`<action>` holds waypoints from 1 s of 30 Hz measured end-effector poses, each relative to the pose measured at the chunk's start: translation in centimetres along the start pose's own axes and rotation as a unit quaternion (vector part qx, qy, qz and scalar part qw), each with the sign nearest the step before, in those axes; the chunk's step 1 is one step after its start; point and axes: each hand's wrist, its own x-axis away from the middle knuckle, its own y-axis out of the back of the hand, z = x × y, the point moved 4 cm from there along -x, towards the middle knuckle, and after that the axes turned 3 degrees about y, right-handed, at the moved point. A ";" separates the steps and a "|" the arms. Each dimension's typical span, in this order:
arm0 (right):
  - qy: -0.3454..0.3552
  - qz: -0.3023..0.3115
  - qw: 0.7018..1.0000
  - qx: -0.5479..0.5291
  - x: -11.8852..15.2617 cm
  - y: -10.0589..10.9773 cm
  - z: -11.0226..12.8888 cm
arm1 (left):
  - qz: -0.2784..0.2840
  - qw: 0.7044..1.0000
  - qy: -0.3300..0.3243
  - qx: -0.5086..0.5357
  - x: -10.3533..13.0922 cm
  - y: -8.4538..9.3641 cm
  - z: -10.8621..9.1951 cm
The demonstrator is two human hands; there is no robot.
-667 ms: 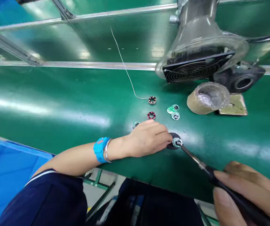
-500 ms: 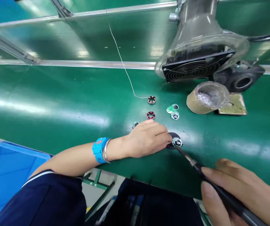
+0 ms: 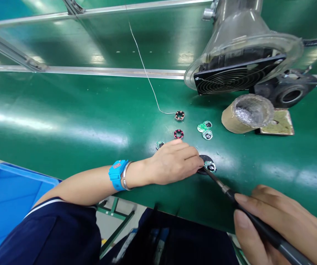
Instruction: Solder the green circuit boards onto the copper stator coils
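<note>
My right hand [image 3: 280, 224] grips a black soldering iron [image 3: 260, 226] like a pen. The iron's tip meets a small round circuit board [image 3: 210, 166] that rests on a black disc [image 3: 204, 158]. At the disc's left edge my left hand [image 3: 176, 162] is closed, palm down, its fingertips pressed together; what they hold is hidden. Behind that hand lie a ring-shaped coil with red windings [image 3: 178, 134] and another coil with copper windings [image 3: 180, 115], where a thin wire [image 3: 151, 85] ends. One more small board [image 3: 160, 145] is partly covered by the left hand.
Several small green boards [image 3: 207, 135] lie past the disc. A cardboard cup with silvery contents [image 3: 232, 119], a yellowish sponge [image 3: 281, 125], a black holder [image 3: 293, 92] and a fume extractor [image 3: 230, 75] stand at the back right. A blue bin [image 3: 6, 206] sits at lower left.
The view has shifted slightly. The iron's tip has moved a little left across the board, towards my left fingertips. Both hands keep nearly the same pose.
</note>
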 end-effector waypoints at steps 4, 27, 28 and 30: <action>-0.008 0.022 1.000 -0.007 0.3 -0.1 -0.4 | 0.004 1.000 0.002 0.000 0.0 0.1 -0.1; 0.038 0.008 0.999 -0.008 -0.4 0.4 -0.8 | -0.009 1.000 -0.009 -0.006 0.0 0.1 -0.1; 0.026 0.003 1.000 -0.009 -0.4 0.3 -0.7 | -0.009 1.000 -0.009 -0.006 0.0 0.1 -0.1; 0.027 0.004 0.999 -0.021 -0.1 0.2 -0.4 | -0.011 1.000 -0.008 -0.006 0.0 0.1 0.0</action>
